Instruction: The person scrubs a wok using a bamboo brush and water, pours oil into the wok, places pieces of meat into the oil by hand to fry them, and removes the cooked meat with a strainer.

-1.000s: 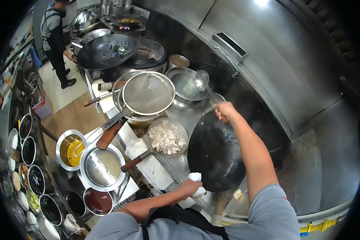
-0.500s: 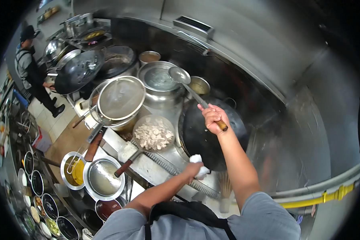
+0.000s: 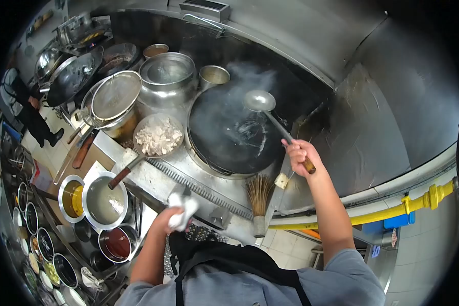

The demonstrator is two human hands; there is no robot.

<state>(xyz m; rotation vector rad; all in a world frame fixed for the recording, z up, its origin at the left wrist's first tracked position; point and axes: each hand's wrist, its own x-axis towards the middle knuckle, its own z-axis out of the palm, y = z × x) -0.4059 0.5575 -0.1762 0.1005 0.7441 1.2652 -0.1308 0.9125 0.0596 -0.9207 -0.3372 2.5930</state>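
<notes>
A long-handled metal ladle (image 3: pixel 260 101) is in my right hand (image 3: pixel 301 157), its fingers wrapped round the wooden end of the handle. The ladle's bowl hangs over a large dark wok (image 3: pixel 229 137), from which smoke or steam rises. Near the counter's front edge, my left hand (image 3: pixel 171 220) grips a folded white cloth (image 3: pixel 184 210). Pale chopped pieces (image 3: pixel 158 136) lie in a round strainer (image 3: pixel 177 145) left of the wok, its wooden handle pointing toward the lower left.
Behind the strainer stand a steel pot (image 3: pixel 168 76) and a small pot (image 3: pixel 214 75). A bamboo brush (image 3: pixel 259 194) is by the wok's front. Bowls of clear liquid (image 3: pixel 104 200), yellow liquid (image 3: pixel 77 200) and red sauce (image 3: pixel 118 244) stand lower left. Another person (image 3: pixel 23 104) is far left.
The ladle has moved from above the steel pot to above the wok. My left hand has drawn back from the wok's edge with the cloth. The view has shifted, and smoke now shows over the wok.
</notes>
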